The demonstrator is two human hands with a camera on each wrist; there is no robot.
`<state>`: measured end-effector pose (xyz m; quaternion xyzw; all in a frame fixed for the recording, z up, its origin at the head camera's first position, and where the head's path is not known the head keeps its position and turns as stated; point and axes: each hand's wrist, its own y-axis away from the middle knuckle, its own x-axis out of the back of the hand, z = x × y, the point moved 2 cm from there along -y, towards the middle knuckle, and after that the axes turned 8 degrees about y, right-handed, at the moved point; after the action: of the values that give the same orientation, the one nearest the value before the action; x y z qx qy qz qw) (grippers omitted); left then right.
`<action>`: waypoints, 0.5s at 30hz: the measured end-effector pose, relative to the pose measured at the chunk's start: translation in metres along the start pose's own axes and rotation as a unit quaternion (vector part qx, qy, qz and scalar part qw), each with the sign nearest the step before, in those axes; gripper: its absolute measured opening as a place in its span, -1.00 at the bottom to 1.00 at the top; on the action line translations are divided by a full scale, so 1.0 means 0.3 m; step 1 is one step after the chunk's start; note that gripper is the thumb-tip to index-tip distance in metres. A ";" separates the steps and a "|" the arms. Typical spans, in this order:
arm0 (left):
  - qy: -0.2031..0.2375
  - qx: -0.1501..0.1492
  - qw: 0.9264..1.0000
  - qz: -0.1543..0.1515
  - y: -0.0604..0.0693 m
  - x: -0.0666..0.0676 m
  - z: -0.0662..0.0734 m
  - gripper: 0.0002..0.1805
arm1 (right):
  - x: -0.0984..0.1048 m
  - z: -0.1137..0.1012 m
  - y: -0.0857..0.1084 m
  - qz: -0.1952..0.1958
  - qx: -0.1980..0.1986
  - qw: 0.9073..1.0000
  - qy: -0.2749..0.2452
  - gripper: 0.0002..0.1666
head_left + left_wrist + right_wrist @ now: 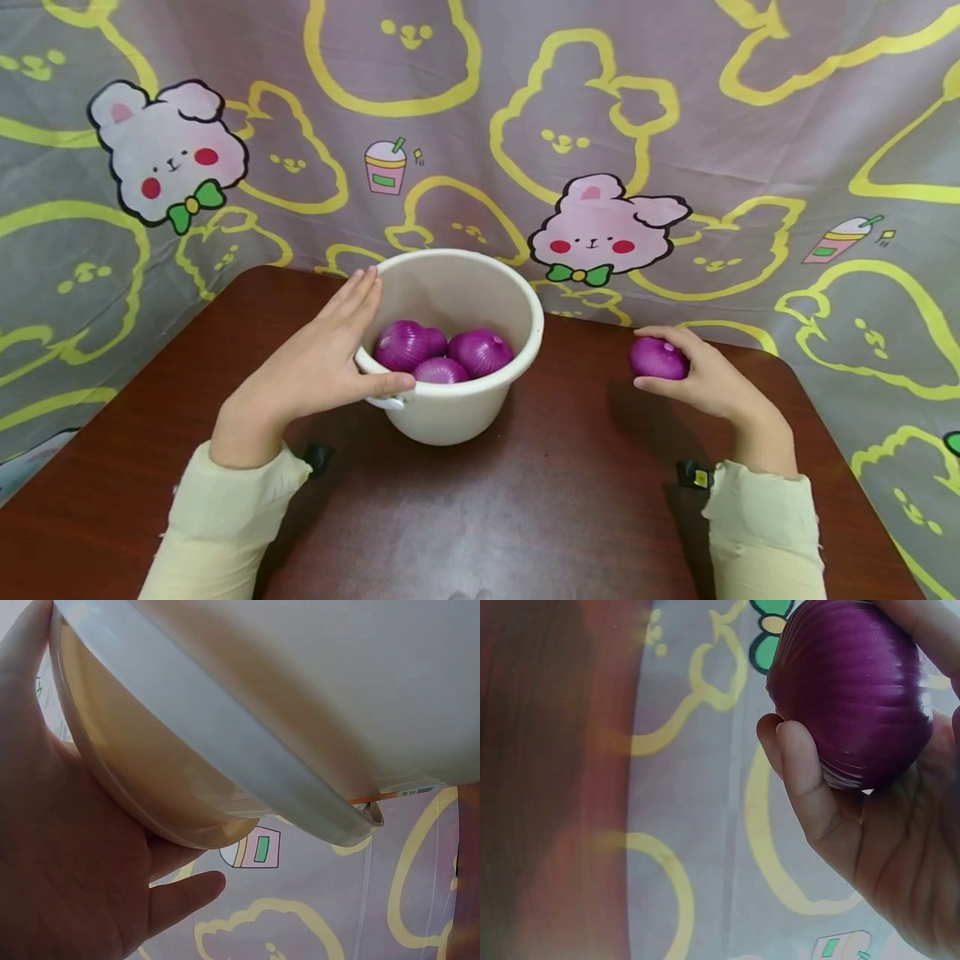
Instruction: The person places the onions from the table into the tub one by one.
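Note:
A cream bucket point(450, 412) stands on the brown table with several purple onions point(480, 353) inside. My left hand point(307, 358) rests along its left rim, fingers stretched out straight and thumb on the near edge. In the left wrist view, the left hand point(75, 847) lies against the bucket's curved edge, with the pale bucket wall point(360, 682) filling the upper right. To the right of the bucket, my right hand point(712, 375) holds a single purple onion point(657, 358) between thumb and fingers. The right wrist view shows this onion point(855, 690) close up, with fingers curled round it.
The dark brown tabletop point(540, 517) spreads in front of the bucket and between my arms. A grey curtain point(465, 50) with yellow outlines and cartoon bunnies hangs behind and beside the table. Small black devices point(693, 475) sit by both wrists.

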<state>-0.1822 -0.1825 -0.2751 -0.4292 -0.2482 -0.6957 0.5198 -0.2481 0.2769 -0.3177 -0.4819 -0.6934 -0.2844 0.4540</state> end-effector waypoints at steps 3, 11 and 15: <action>-0.002 -0.002 1.000 0.001 0.001 0.000 -0.001 0.34 | 0.011 -0.014 0.005 0.001 0.000 1.000 0.001 -0.17; 0.000 -0.001 1.000 0.009 -0.003 -0.005 -0.004 0.34 | 0.037 -0.046 0.025 0.011 0.009 1.000 -0.005 -0.17; 0.001 -0.001 1.000 0.005 0.001 -0.006 -0.003 0.34 | 0.044 -0.061 0.032 0.017 0.010 1.000 0.002 -0.18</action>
<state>-0.1822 -0.1824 -0.2772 -0.4306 -0.2447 -0.6936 0.5231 -0.2342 0.2708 -0.2986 -0.4884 -0.6871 -0.2704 0.4649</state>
